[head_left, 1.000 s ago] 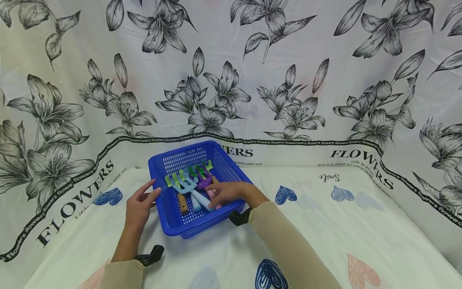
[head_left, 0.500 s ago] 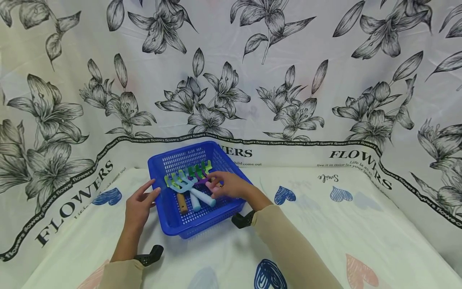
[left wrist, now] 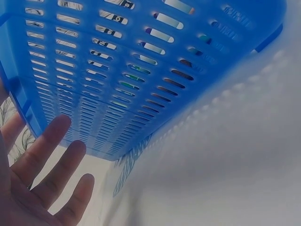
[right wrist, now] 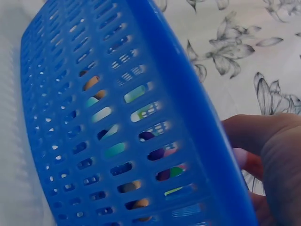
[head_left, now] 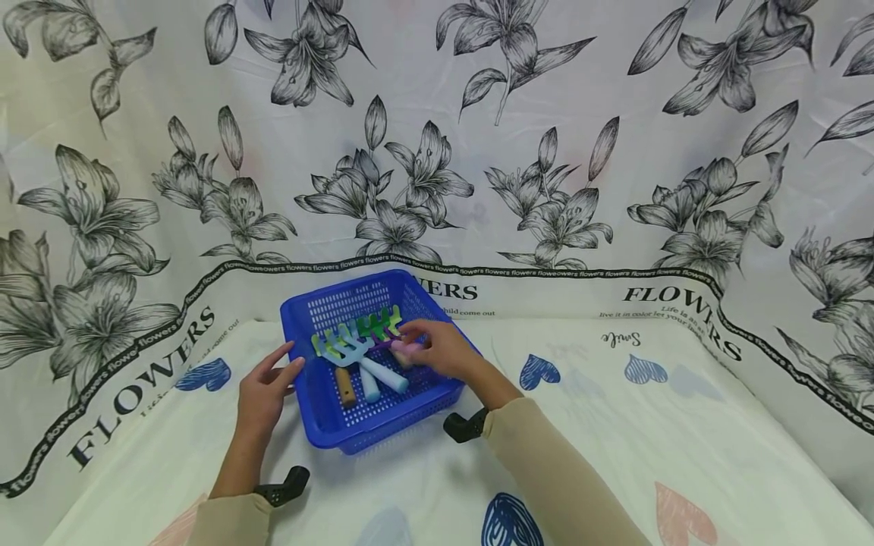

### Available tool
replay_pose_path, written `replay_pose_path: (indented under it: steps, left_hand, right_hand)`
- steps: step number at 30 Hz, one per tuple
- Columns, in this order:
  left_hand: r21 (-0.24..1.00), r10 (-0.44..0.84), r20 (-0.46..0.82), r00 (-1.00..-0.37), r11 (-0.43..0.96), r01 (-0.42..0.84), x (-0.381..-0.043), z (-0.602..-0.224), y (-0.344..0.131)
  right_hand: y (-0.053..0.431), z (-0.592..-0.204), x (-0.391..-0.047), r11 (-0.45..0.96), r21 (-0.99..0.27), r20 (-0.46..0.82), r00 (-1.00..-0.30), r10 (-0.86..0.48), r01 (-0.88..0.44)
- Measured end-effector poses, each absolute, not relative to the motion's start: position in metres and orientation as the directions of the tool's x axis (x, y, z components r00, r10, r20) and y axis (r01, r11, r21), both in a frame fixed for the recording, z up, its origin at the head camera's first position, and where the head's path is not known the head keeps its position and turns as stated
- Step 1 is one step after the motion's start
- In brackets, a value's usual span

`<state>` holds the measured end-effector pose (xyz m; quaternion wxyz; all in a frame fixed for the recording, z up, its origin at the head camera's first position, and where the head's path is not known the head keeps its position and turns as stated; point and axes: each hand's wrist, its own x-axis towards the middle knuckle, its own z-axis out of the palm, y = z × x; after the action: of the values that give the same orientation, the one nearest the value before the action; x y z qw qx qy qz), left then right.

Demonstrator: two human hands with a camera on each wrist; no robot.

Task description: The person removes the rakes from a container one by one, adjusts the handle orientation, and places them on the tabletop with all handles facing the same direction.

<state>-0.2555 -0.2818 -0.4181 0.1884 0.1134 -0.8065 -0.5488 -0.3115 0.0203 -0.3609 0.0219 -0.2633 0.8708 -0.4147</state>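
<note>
Small toy hand rakes lie in a blue plastic basket (head_left: pixel 321 425). Inside it my right hand (head_left: pixel 440 350) pinches the pink handle (head_left: pixel 404 347) of a rake with a purple head (head_left: pixel 384 343). Beside that lie a light blue rake (head_left: pixel 351 353), green tines (head_left: pixel 371 324) and a brown wooden handle (head_left: pixel 345 387). At the basket's left rim, my left hand (head_left: pixel 265 383) touches the edge with thumb and forefinger. Its other fingers (left wrist: pixel 61 165) extend loosely outside the slotted wall. From the right wrist, the basket's side hides most of the rakes.
The basket stands on a white cloth (head_left: pixel 587 470) printed with hearts. Behind it hangs a white curtain (head_left: pixel 478 220) with a lily print. A black wrist mount (head_left: pixel 466 426) sits low beside the basket's near right corner.
My right hand has lifted the pink handle and shifted it slightly up and back, with the purple head turning along. The left hand stays at the rim.
</note>
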Motion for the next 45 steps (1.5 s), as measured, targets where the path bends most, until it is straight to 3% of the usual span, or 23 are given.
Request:
replay_pose_path:
  steps: [6,15,28,38,45]
  left_hand:
    - [0.923,-0.389,0.179,-0.904,0.384,0.018,-0.256,-0.42,-0.283]
    - [0.928,-0.395,0.174,-0.902,0.373,0.016,-0.254,-0.423,-0.283]
    - [0.929,-0.387,0.184,-0.903,0.369,0.032,-0.255,-0.421,-0.281]
    - [0.927,-0.393,0.187,-0.9,0.374,0.03,-0.257,-0.421,-0.279]
    - [0.928,-0.405,0.189,-0.895,0.371,0.028,-0.256,-0.423,-0.28]
  right_hand:
    - [0.023,-0.362,-0.306,0.526,-0.743,0.224,-0.894,-0.387,-0.414]
    - [0.023,-0.368,-0.301,0.527,-0.706,0.361,-0.881,-0.306,-0.473]
    - [0.028,-0.373,-0.284,0.458,-0.63,0.631,-0.757,-0.17,-0.628]
    - [0.058,-0.375,-0.27,0.358,-0.712,0.614,-0.783,-0.099,-0.604]
    - [0.084,-0.372,-0.272,0.293,-0.712,0.626,-0.766,-0.148,-0.638]
